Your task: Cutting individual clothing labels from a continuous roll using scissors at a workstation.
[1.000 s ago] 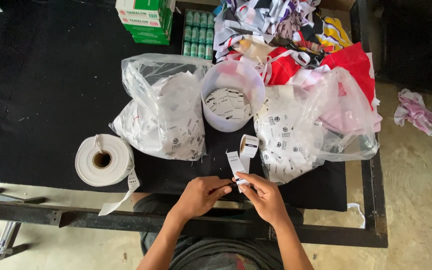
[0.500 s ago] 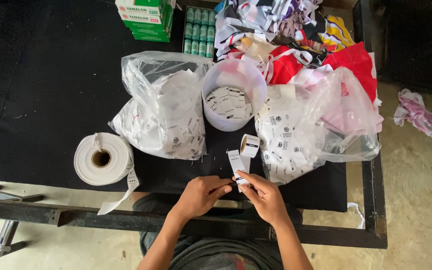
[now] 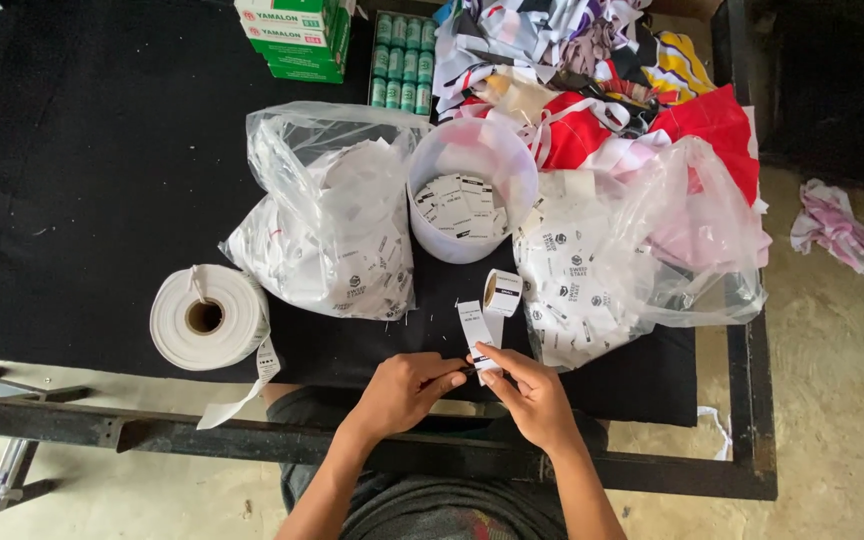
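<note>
White paper is what we pinch, a label strip (image 3: 474, 335) held at the near table (image 3: 102, 200) edge by our left hand (image 3: 407, 392) and right hand (image 3: 532, 395), close together just like before, so nothing has really moved.

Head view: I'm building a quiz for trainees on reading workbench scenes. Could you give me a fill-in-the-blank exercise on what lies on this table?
1. Both hands, the left hand and right hand, pinch a white label ____.
2. The round white tub holds loose ____.
3. The big label roll lies on the ____ side of the black table.
4. The small label roll lies between two clear plastic ____.

Missing: strip; labels; left; bags
</note>
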